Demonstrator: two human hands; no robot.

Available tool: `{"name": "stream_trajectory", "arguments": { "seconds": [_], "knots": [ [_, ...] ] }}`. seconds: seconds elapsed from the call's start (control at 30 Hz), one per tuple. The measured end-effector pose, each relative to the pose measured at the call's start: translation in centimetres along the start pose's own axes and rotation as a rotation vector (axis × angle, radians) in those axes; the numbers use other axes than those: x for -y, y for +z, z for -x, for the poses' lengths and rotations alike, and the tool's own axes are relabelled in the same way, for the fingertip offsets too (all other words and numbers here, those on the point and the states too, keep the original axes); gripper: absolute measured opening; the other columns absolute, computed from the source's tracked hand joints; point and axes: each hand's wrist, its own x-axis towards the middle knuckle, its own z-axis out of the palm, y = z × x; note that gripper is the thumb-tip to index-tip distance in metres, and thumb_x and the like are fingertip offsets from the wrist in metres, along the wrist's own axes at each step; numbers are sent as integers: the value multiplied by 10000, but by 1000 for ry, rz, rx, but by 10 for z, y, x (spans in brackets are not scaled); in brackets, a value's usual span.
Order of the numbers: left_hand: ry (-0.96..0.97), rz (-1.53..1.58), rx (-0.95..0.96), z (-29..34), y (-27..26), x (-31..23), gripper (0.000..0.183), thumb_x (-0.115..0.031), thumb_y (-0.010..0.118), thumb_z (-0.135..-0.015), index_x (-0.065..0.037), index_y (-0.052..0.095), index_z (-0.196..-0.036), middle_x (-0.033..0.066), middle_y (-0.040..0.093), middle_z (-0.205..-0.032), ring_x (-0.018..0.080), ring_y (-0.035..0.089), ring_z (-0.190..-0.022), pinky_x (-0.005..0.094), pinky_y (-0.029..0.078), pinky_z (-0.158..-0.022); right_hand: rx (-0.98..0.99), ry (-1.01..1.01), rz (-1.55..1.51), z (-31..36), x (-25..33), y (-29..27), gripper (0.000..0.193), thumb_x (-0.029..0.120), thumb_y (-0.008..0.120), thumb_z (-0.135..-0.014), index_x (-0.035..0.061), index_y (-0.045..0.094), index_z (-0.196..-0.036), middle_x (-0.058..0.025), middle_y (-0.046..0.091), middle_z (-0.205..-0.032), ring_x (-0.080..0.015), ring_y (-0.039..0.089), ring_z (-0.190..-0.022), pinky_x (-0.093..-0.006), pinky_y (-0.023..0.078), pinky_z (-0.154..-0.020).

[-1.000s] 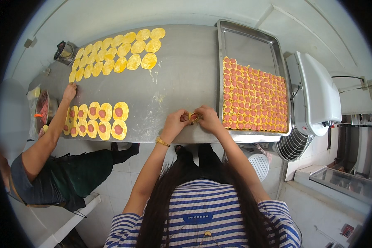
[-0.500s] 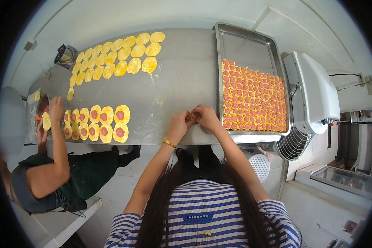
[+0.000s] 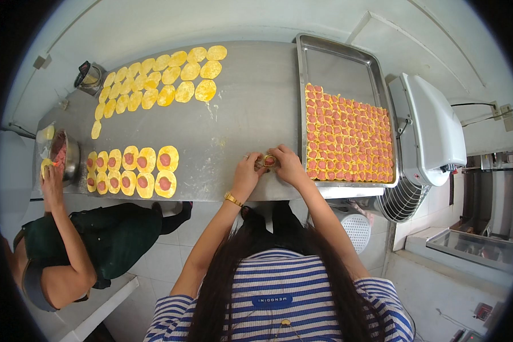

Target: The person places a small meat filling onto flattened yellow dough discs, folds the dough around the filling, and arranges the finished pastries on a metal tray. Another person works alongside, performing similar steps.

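Note:
Between my two hands, near the front edge of the steel table, is a small dumpling (image 3: 269, 161) with yellow dough around pink filling. My left hand (image 3: 249, 172) closes its fingers on the dumpling's left side. From the other side my right hand (image 3: 286, 164) pinches it. Just right of my hands, a metal tray (image 3: 347, 51) carries many rows of open-topped yellow dumplings (image 3: 350, 137). To the left lie yellow wrappers (image 3: 166, 182) topped with round pink filling, in two rows.
Plain yellow wrappers (image 3: 185, 90) lie in rows at the far left. A co-worker's hand (image 3: 52, 185) is beside a steel bowl (image 3: 71, 157) of pink filling at the left end. A white machine (image 3: 430, 131) stands right of the tray.
The dumpling's pink top now shows more clearly between my fingers. The co-worker's arm has drawn back from over the bowl, baring it, and one hand holds a wrapper at the bowl's left.

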Motion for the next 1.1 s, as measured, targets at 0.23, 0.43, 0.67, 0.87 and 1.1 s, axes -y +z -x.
{"name": "stream_trajectory", "arguments": {
  "seconds": [0.23,0.43,0.67,0.87,1.1],
  "knots": [
    [-41,98,35,-1,8,11,336,-3,714,-708,-35,588,-1017,153,626,-972,331,619,-875,393,515,-742,121,34,-44,-3,-2,1,307,-44,590,-705,62,637,-989,-158,584,-966,-380,581,-916,-443,483,-766],
    [-151,248,-38,13,-3,18,296,-34,714,-746,-21,576,-1008,127,576,-999,251,639,-841,319,546,-702,68,-194,104,1,3,4,253,-28,600,-703,58,656,-934,-139,601,-920,-348,598,-903,-426,486,-786],
    [-88,-11,-136,43,-28,18,263,-27,681,-786,-23,574,-1025,103,542,-967,201,605,-736,286,520,-661,149,-28,-210,-23,-19,-46,255,23,611,-763,59,660,-1011,-131,619,-939,-286,629,-855,-357,513,-756],
    [-86,-83,-304,76,-14,3,214,-6,647,-799,-30,587,-1003,97,540,-971,176,566,-701,282,477,-591,-172,175,-31,-106,-100,-172,311,107,705,-713,83,676,-1022,-141,671,-923,-314,653,-834,-355,526,-720],
    [-339,-220,-483,140,-15,-12,199,-28,631,-829,-62,591,-1021,86,556,-1032,174,591,-807,269,527,-620,-1,144,267,-199,-201,-180,294,202,720,-669,127,698,-952,-155,682,-865,-337,651,-825,-404,516,-739]
  ]
}}
